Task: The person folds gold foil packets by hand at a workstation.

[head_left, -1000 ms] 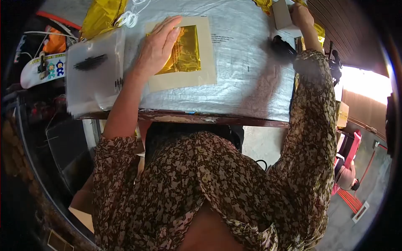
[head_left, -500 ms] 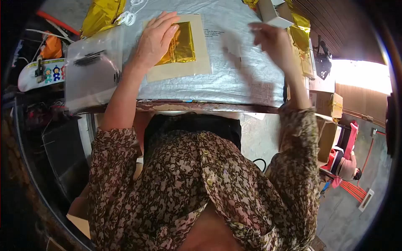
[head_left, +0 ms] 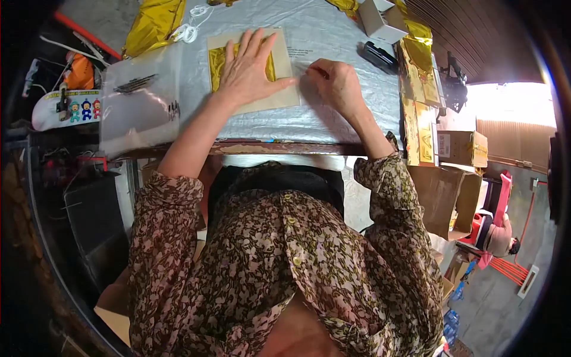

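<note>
My left hand (head_left: 247, 71) lies flat with its fingers spread, pressing on a square gold foil piece (head_left: 216, 62). The foil rests over a beige card (head_left: 262, 106) that appears to be inside a clear plastic bag with small dark print at its right. Beside the bag's right edge, my right hand (head_left: 338, 86) is closed in a pinch. What its fingertips hold, if anything, is too small to make out.
Left of the card lies a clear plastic bag stack (head_left: 140, 122). White cord (head_left: 185, 33) and gold foil (head_left: 156, 24) are behind it. A black object (head_left: 379, 58) and an open box (head_left: 382, 22) sit at the right. Another person (head_left: 499, 237) is far right.
My left hand has shifted right and spread its fingers over the foil. My right hand has come left and down to the bag's edge, uncovering the black object.
</note>
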Available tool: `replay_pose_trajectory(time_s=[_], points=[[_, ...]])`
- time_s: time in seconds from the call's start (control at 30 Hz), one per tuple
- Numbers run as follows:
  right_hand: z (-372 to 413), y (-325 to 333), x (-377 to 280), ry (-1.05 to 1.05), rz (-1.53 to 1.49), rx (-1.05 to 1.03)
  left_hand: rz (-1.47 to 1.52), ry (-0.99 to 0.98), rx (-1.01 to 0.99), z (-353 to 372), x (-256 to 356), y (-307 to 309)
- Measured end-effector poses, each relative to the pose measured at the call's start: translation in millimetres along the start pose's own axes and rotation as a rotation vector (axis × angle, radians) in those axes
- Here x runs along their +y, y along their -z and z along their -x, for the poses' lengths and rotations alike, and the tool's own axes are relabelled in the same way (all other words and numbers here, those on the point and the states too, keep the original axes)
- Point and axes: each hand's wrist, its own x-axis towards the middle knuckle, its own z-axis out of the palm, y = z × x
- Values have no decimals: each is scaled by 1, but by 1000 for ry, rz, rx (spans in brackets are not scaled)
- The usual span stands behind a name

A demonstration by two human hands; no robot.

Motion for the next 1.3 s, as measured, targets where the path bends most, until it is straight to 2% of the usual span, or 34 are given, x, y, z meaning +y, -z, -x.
replay_pose_trajectory(time_s=[0.2,0.33,0.43,0.5,0.7,0.93,1.13,1.2,1.3], points=[[12,3,10,-36,-44,54,16,13,-48,0,-2,5],[16,6,5,-88,-114,71,119,5,-3,0,-8,4],[17,1,5,-206,-133,-43,141,-28,21,0,-6,7],[19,-5,9,-156,-181,-21,134,-50,43,1,-3,8],[16,-4,8,-200,-276,-113,153,-79,144,-1,-2,0],[9,-5,15,-206,-409,-114,284,-88,197,-5,-7,-4],[-1,1,10,-210,-381,-251,390,-100,233,-6,-10,-2],[1,2,12,-122,-506,-351,395,-93,234,-6,-11,-2],[1,9,6,-114,-426,-376,400,-92,169,-8,-17,1]])
